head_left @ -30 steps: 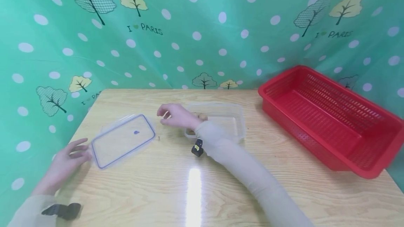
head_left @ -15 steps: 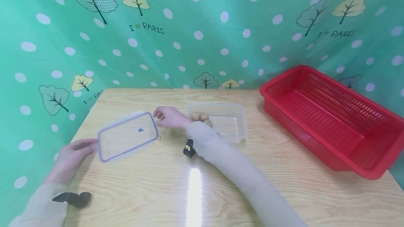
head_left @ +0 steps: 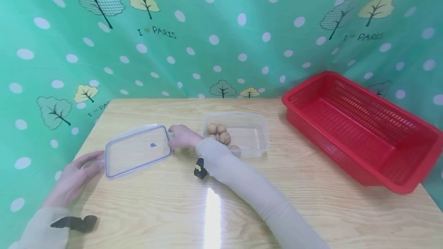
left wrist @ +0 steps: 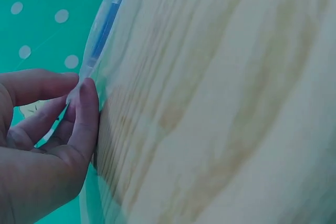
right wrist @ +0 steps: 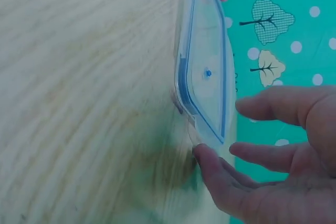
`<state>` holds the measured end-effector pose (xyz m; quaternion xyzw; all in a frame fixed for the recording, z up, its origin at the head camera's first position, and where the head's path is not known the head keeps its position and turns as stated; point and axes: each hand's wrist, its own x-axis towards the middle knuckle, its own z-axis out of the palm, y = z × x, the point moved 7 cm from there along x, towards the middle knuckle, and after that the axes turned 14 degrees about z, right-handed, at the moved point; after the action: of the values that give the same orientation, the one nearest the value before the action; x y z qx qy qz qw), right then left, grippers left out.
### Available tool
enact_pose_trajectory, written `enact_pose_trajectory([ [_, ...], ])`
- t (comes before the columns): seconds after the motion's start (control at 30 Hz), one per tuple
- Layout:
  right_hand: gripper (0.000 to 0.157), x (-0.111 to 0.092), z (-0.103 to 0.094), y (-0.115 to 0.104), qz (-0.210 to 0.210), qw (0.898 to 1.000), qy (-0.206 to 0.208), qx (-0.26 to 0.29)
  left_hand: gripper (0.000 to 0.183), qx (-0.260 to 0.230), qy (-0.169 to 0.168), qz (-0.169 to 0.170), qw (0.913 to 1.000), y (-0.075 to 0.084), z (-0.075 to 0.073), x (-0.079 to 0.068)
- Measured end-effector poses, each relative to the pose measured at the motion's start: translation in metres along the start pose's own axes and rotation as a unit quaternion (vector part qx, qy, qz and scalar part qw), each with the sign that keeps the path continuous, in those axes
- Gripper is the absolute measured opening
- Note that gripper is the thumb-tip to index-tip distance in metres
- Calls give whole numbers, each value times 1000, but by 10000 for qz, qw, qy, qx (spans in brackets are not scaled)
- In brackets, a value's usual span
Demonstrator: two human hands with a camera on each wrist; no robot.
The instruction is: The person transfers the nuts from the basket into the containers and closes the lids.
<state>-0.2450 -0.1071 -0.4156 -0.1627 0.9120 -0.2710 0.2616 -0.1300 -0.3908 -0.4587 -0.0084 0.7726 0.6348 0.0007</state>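
A clear plastic container lid with a blue seal lies on the left part of the table. At its left end, my left hand pinches the edge between thumb and fingertips, as the left wrist view shows. My right hand reaches across to the lid's right end. In the right wrist view its fingers are spread around the corner, one fingertip right at the clear flap. Behind the right forearm stands a clear container with several round brown walnuts in its left half; the sleeve hides part of its front.
A red perforated basket stands at the right of the wooden table. A green dotted curtain hangs behind the table and along its left side.
My right hand has moved left from beside the container to the lid's right end, uncovering the walnuts. The left hand has closed on the lid's left edge, and the lid has turned slightly.
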Motion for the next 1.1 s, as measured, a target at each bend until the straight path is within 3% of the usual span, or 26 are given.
enact_pose_trajectory([
  [0.1, 52, 1, -2, 3, 148, 9993, 230, 249, 59, 513, -173, -110, 9985, -7, -3, 1],
  [0.2, 50, 1, -8, 4, 201, 9961, 514, 681, 59, 770, -193, -68, 9968, -3, -2, 1],
  [0.43, 47, -4, -20, 6, 99, 9860, 876, 1417, 48, -347, 320, 258, 9986, 13, 2, 5],
  [0.7, 49, -20, -37, -1, -454, 9770, 1281, 1643, 52, 1143, 489, 498, 9910, 33, 0, 8],
  [0.8, 47, -28, -44, 1, -516, 9709, 1318, 1933, 50, 1010, 598, 618, 9912, 40, 3, 10],
  [0.9, 44, -35, -51, 6, -575, 9609, 1168, 2443, 48, 521, 666, 787, 9933, 46, 6, 12],
  [1.03, 42, -43, -60, 15, -670, 9470, 1025, 2971, 48, -17, 570, 1058, 9928, 52, 14, 16],
  [1.1, 42, -46, -65, 20, -688, 9444, 1066, 3034, 49, 55, 467, 1130, 9925, 55, 19, 18],
])
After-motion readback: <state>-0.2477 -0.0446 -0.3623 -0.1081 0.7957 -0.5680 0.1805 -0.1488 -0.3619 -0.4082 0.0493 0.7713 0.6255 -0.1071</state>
